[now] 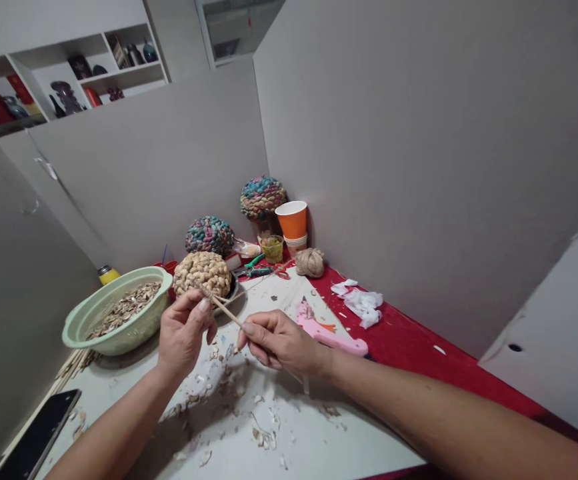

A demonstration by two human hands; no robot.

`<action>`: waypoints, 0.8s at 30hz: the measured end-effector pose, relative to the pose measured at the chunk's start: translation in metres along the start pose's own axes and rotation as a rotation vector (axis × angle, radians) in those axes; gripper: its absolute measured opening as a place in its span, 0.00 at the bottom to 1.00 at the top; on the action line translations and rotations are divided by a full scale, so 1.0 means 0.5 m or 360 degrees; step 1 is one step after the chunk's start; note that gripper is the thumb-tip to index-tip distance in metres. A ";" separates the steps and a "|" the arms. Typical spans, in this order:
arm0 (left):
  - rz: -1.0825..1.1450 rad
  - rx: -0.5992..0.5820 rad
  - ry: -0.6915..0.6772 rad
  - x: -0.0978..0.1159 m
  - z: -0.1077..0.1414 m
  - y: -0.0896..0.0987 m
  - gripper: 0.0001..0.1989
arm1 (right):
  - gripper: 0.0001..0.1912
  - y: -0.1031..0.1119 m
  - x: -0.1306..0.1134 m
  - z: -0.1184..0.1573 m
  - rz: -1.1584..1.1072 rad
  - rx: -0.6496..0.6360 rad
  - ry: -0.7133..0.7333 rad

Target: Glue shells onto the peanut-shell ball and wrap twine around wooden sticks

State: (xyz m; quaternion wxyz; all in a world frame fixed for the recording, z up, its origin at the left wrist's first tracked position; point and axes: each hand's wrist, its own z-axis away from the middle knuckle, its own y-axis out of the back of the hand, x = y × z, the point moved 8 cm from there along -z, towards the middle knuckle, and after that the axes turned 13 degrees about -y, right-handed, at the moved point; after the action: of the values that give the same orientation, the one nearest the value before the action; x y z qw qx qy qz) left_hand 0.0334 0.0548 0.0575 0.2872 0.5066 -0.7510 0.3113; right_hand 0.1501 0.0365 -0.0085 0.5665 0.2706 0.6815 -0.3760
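A thin wooden stick [229, 313] slants up and to the left between my hands. My right hand [281, 339] is closed around its lower part, and the lower end shows below the fingers. At the upper end, which looks wound with twine, my left hand [185, 328] is closed with thumb and forefinger pinched. A strand of twine [259, 283] runs from the twine ball [310, 263] towards that end. Just behind the stick sits a rounded tan cluster of shells [203, 272] in a dark dish; whether the stick touches it I cannot tell.
Left stands a green basin [119, 343] of shell pieces, with a phone [39, 433] nearer me. A pink glue gun [331, 333], white tissue [361, 301], orange cup [292, 220], scissors [282, 272] and two colourful clusters [263, 197] lie beyond. Shell scraps [265, 437] litter the white board.
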 end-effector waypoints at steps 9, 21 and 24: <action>-0.0058 0.0055 -0.0001 -0.011 0.000 0.009 0.07 | 0.17 0.031 -0.021 0.006 0.0250 0.0465 0.0197; 0.0057 0.0027 0.0013 0.003 0.001 -0.001 0.10 | 0.20 0.040 -0.034 0.018 0.0386 0.0631 0.0296; 0.0080 0.0019 0.0034 0.005 0.002 -0.002 0.13 | 0.20 0.039 -0.036 0.018 0.0364 0.0629 0.0311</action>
State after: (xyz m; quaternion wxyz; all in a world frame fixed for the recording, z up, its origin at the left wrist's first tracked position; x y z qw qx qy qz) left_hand 0.0336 0.0521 0.0588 0.2841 0.4861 -0.7584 0.3283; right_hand 0.1746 0.0412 0.0042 0.4729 0.4867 0.6112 -0.4074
